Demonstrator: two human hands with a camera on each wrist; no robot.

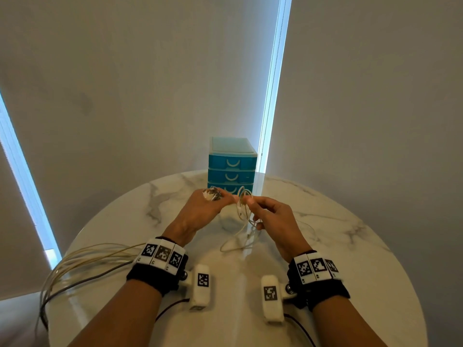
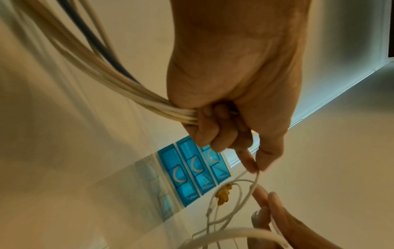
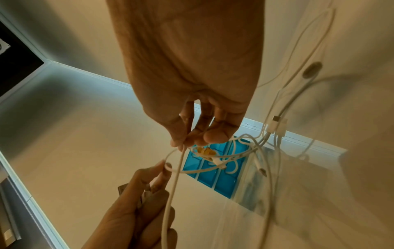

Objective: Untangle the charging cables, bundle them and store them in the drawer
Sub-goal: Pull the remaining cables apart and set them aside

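1. Two hands are raised over the round marble table [image 1: 350, 246], just in front of the blue drawer unit [image 1: 231, 166] that stands at the table's far edge.
2. The left hand [image 1: 200, 211] has its lower fingers curled round a thick bundle of cables [image 2: 119, 87]; the bundle trails back past the wrist and off the table's near left edge.
3. The same hand's thumb and forefinger pinch a thin white cable [image 2: 253, 183] right in front of the drawer unit.
4. The right hand [image 1: 273, 221] pinches that thin cable too, thumb against fingertips, just beside the left hand's pinch.
5. Between the hands hangs a loose tangle of white cable loops [image 3: 232, 155], with a small yellow tie [image 3: 204, 151] caught in it.
6. From the tangle, strands drop to the table, on the near side of the drawer unit.
7. All three drawers of the unit are closed.
8. Both wrists wear black bands with patterned square markers [image 1: 162, 254].
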